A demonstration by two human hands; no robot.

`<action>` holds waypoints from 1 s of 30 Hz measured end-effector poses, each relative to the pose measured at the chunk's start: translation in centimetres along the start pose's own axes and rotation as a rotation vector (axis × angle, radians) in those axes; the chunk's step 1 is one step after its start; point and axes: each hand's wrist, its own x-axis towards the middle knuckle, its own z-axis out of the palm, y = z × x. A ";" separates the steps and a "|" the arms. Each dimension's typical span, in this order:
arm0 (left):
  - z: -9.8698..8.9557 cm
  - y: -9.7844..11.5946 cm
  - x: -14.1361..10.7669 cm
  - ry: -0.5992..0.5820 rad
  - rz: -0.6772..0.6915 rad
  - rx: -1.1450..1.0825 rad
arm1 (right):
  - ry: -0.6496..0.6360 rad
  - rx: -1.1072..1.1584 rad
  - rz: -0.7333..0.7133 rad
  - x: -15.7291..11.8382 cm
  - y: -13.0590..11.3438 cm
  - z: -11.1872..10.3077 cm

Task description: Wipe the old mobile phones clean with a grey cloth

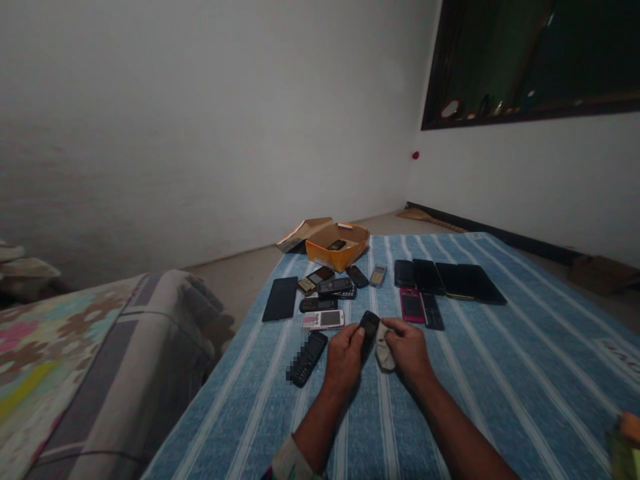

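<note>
A dark phone (370, 325) is held over a striped blue sheet (520, 387), its lower part hidden by the left hand (345, 355), which is curled round it. A pale cloth (383, 355) is pinched in the closed fingertips of the right hand (411, 350); whether the phone is touched by it cannot be told. Loose phones (335, 287) are spread to the left and beyond, dark tablets (479, 283) are laid far right, and an open orange box (335, 259) is set at the far end, its inside partly hidden. A near keypad phone (311, 357) is partly pixelated
</note>
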 end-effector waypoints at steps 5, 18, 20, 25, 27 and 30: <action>0.0 0.0 0.3 0.127 -0.044 -0.021 | -0.066 0.094 0.114 -1.6 -0.8 1.5; 1.0 -0.5 -0.2 0.254 -0.099 -0.194 | -0.073 0.413 0.482 -2.9 -2.7 2.5; 0.7 -0.7 0.0 0.294 -0.099 -0.180 | -0.120 0.440 0.481 -3.4 -2.9 2.9; 0.6 -0.6 0.1 0.348 -0.065 -0.173 | -0.134 0.517 0.500 -4.0 -2.9 3.4; 0.8 -0.4 0.0 0.361 -0.052 -0.177 | -0.121 0.546 0.517 -4.0 -3.0 3.5; 0.9 -0.3 0.0 0.382 -0.047 -0.175 | -0.120 0.576 0.534 -4.1 -3.1 3.5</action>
